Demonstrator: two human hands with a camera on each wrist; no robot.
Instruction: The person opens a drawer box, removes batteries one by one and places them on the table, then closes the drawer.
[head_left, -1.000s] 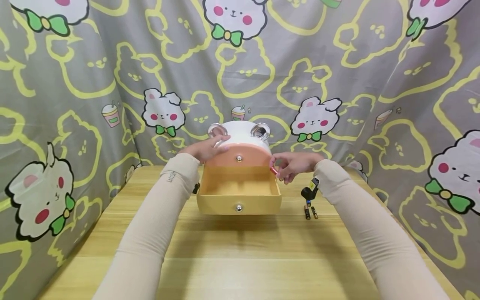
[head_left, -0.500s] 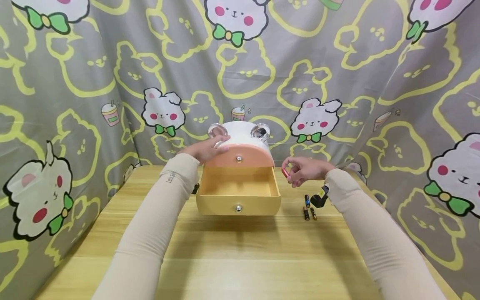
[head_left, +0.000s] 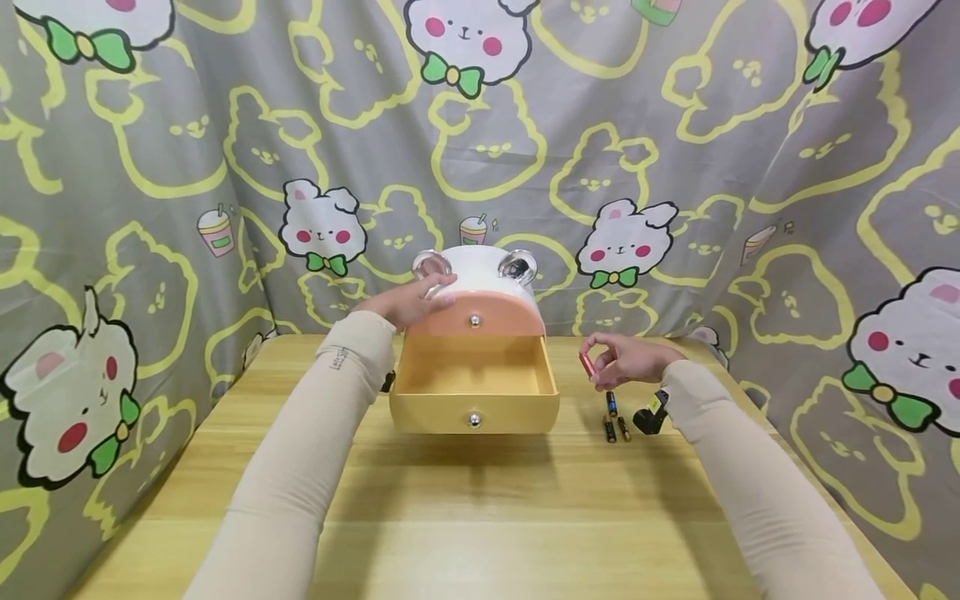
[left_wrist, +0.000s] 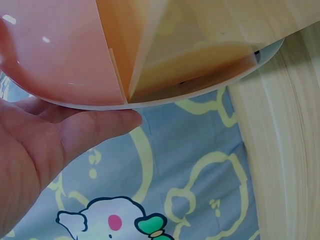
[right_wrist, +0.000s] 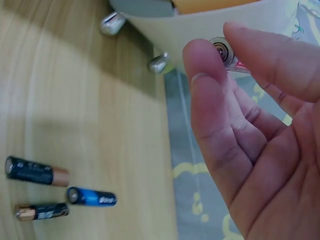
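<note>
My left hand (head_left: 411,302) rests on the upper left side of a small white drawer cabinet (head_left: 480,265) with round silver-rimmed ears. In the left wrist view its thumb lies straight along the cabinet's edge, beside the pink upper drawer (left_wrist: 55,50). Below that, the yellow drawer (head_left: 474,408) is pulled out, with nothing seen inside. Right of the cabinet, my right hand (head_left: 630,358) pinches a red battery (head_left: 587,364) between thumb and index finger, held above the table. The right wrist view shows the battery's metal end (right_wrist: 221,48) between the fingertips.
Beneath the right hand, a blue-and-black battery (head_left: 611,404) and two black-and-copper batteries (right_wrist: 36,171) lie on the wooden table (head_left: 480,517). A patterned grey curtain (head_left: 480,125) surrounds the table at the back and sides. Silver feet (right_wrist: 112,23) support the cabinet.
The right hand has moved right and a little toward me, away from the drawer's side, with the red battery still pinched. The left hand stays on the cabinet.
</note>
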